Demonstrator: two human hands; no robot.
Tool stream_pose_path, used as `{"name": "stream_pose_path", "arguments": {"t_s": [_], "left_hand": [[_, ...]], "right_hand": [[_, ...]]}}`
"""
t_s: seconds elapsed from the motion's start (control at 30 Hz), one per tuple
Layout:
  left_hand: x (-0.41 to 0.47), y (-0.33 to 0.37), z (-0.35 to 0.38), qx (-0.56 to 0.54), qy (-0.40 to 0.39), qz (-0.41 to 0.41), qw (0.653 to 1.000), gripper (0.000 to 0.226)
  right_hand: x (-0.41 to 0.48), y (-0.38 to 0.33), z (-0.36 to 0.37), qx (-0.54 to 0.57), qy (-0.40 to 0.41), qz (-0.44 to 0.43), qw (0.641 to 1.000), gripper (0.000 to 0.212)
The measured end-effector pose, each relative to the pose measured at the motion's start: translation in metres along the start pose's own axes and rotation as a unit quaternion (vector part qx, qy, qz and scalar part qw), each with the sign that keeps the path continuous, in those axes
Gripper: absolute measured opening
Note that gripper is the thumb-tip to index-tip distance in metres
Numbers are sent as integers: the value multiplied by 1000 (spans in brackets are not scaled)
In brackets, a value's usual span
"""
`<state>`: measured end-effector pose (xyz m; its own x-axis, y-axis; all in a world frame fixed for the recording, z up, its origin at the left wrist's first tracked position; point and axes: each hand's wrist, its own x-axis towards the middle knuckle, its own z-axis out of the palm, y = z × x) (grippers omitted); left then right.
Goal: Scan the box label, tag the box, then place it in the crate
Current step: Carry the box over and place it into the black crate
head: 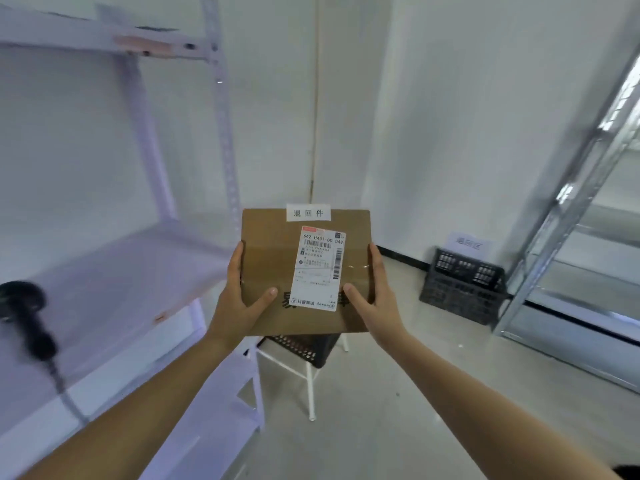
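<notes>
**Box held aloft between shelving racks**

Cardboard box [277,268] gripped at chest height by both hands, flat face turned to the camera. Left hand [239,299] clasped on the left edge, thumb laid across the front; right hand [372,296] clasped on the right edge, thumb resting just beside the shipping label [318,268]. White paper tag [308,213] with printed characters stuck at the top edge, partly overhanging it. Directly below and partly hidden behind the box, a black perforated crate [304,348] sitting on a white stand [308,386]. Farther off on the floor against the right wall, a second dark crate [464,285], with a paper sign [469,242] on the wall just above it, lettering blurred. At left, a white metal shelf unit [114,271] with a black handheld scanner [24,313] lying on its middle shelf, cord trailing down. At right, a grey steel rack [568,216] leaning into view along the edge.
</notes>
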<state>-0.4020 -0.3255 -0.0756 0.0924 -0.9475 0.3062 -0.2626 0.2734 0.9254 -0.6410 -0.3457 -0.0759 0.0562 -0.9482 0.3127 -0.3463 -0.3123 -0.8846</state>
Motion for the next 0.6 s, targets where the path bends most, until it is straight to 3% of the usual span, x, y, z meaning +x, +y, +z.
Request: {"name": "stream_pose_path", "arguments": {"t_s": [0.27, 0.6], "left_hand": [[66, -3, 121, 11, -32, 10, 999, 92], [156, -34, 199, 25, -43, -7, 999, 90]], "right_hand": [[56, 69, -100, -12, 27, 25, 999, 84], [145, 140, -141, -13, 25, 42, 999, 85]]}}
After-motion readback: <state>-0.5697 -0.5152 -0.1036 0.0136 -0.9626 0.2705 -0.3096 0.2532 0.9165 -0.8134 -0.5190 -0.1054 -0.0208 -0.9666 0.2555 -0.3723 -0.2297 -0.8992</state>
